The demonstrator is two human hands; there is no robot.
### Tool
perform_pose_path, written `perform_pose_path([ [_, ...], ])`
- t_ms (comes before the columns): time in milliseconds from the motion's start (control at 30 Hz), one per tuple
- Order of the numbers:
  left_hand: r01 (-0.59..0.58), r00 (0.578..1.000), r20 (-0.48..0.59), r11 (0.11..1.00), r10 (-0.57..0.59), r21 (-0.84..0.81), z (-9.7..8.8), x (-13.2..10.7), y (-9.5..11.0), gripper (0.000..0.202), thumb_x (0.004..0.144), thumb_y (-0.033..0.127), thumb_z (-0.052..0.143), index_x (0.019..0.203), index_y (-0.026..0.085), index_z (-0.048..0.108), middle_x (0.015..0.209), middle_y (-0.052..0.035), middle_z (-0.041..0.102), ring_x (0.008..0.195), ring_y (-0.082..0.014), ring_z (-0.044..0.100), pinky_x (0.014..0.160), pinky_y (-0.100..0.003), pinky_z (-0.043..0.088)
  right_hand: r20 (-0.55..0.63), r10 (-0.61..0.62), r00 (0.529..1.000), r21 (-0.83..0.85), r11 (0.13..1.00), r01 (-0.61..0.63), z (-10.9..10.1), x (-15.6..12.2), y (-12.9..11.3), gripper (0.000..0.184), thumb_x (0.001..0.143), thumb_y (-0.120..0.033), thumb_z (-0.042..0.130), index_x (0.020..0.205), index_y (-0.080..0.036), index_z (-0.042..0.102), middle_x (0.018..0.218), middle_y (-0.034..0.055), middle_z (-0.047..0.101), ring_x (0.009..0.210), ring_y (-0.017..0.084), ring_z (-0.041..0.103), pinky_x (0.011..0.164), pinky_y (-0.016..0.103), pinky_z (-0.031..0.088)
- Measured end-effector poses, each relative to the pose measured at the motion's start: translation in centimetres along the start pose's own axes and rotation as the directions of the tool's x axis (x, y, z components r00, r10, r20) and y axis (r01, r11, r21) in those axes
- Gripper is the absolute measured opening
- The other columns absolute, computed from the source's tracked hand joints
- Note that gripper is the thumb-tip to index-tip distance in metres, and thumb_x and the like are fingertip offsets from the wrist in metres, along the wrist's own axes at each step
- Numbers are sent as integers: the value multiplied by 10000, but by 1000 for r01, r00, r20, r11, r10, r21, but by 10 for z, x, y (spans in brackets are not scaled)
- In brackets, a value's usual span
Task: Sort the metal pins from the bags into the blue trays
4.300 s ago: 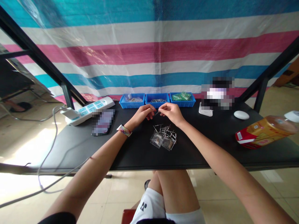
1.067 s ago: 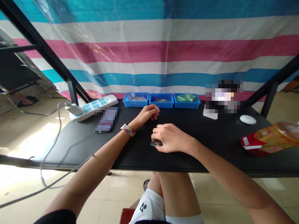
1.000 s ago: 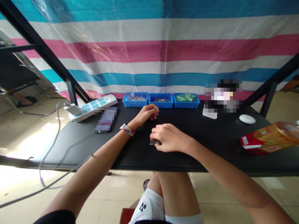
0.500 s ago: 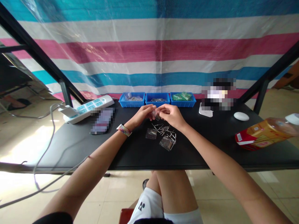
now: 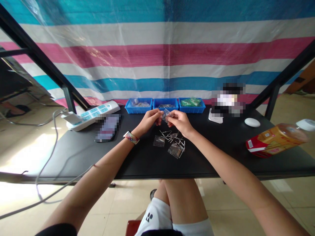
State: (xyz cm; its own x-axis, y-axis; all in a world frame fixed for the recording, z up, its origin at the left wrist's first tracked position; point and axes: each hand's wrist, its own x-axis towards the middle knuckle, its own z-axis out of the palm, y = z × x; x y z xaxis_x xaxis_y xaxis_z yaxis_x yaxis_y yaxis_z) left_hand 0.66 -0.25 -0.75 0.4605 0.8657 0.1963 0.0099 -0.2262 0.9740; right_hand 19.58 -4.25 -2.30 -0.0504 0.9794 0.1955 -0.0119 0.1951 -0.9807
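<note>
Both my hands are raised over the black table (image 5: pixel 73 150), pinching one small clear plastic bag (image 5: pixel 166 114) between them. My left hand (image 5: pixel 150 118), with a woven wristband, grips its left side; my right hand (image 5: pixel 179 120) grips its right side. Just below them on the table lies a loose pile of thin metal pins (image 5: pixel 173 137). Two more small clear bags rest beside the pins, one to the left (image 5: pixel 158 141) and one nearer me (image 5: pixel 175 150).
Three blue bins (image 5: pixel 165 105) line the table's far edge. A white power strip (image 5: pixel 91 112) and a blurred flat object (image 5: pixel 107 128) lie at the left. A white stand (image 5: pixel 215 117), a white puck (image 5: pixel 252 122) and a tipped drink bottle (image 5: pixel 278 139) are at the right.
About a second ago my right hand was pressed down on the bags near the pins. It has since lifted one bag and brought it to my left hand, and both now hold it.
</note>
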Motion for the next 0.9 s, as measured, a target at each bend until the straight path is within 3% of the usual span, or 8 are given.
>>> perform_pose_path([
  [100, 40, 999, -6, 999, -40, 29, -3, 0, -2, 636, 984, 653, 567, 538, 200, 545, 473, -27, 517, 464, -119, 504, 513, -262, 422, -34, -190, 981, -219, 959, 178, -1, -4, -6, 218, 853, -401, 749, 838, -222, 626, 766, 14, 682, 673, 185, 659, 651, 317, 567],
  [200, 85, 996, 38, 996, -85, 10, -4, 0, -2, 647, 994, 657, 521, 581, 174, 642, 534, -77, 624, 489, -135, 573, 533, -267, 436, 33, -383, 923, -460, 814, 354, -2, -10, -11, 93, 938, -284, 660, 882, -211, 676, 884, 46, 688, 768, 186, 656, 735, 312, 554],
  [300, 101, 992, 73, 995, -100, -22, -4, -1, -2, 465, 921, 564, 649, 723, 148, 712, 680, -89, 724, 567, -149, 654, 566, -254, 464, 141, -444, 885, -579, 688, 438, -6, -13, -12, 104, 987, -226, 625, 952, -213, 722, 976, 66, 686, 854, 199, 664, 806, 318, 554],
  [400, 78, 994, 76, 997, -77, -14, -3, -2, -2, 268, 842, 417, 733, 811, 151, 711, 700, -50, 719, 599, -145, 673, 589, -241, 481, 216, -477, 852, -660, 571, 488, -8, -14, -11, 162, 1015, -192, 599, 1043, -218, 756, 1062, 91, 697, 1036, 240, 675, 946, 354, 554],
  [500, 39, 998, 48, 999, -39, -6, -3, -1, -3, 241, 842, 392, 746, 853, 156, 696, 699, -23, 692, 606, -136, 663, 594, -237, 496, 266, -506, 821, -692, 493, 528, -8, -15, -11, 251, 1003, -140, 580, 1165, -208, 759, 1174, 117, 702, 1176, 269, 654, 1058, 398, 538],
  [633, -49, 994, -99, 998, 52, 37, -9, 4, -7, 311, 851, 456, 783, 877, 159, 693, 767, -25, 703, 589, -117, 646, 573, -231, 495, 243, -505, 828, -689, 511, 514, -7, -15, -11, 429, 950, -80, 589, 1341, -220, 694, 1375, 128, 662, 1311, 282, 615, 1152, 434, 505],
  [700, -67, 973, -217, 996, 80, 66, -16, 8, -11, 336, 866, 481, 787, 895, 161, 693, 821, -40, 734, 578, -115, 666, 560, -224, 484, 200, -474, 857, -676, 566, 471, -7, -13, -9, 409, 928, -72, 601, 1305, -200, 693, 1326, 133, 681, 1248, 278, 646, 1109, 428, 526],
  [900, -11, 802, -595, 998, 47, 64, -38, 16, -17, 269, 925, 421, 732, 997, 162, 732, 1056, -96, 813, 598, -124, 719, 519, -206, 455, 270, -282, 921, -622, 679, 390, -10, -7, -4, 163, 866, -45, 664, 904, -184, 739, 940, 54, 732, 931, 217, 679, 893, 346, 530],
])
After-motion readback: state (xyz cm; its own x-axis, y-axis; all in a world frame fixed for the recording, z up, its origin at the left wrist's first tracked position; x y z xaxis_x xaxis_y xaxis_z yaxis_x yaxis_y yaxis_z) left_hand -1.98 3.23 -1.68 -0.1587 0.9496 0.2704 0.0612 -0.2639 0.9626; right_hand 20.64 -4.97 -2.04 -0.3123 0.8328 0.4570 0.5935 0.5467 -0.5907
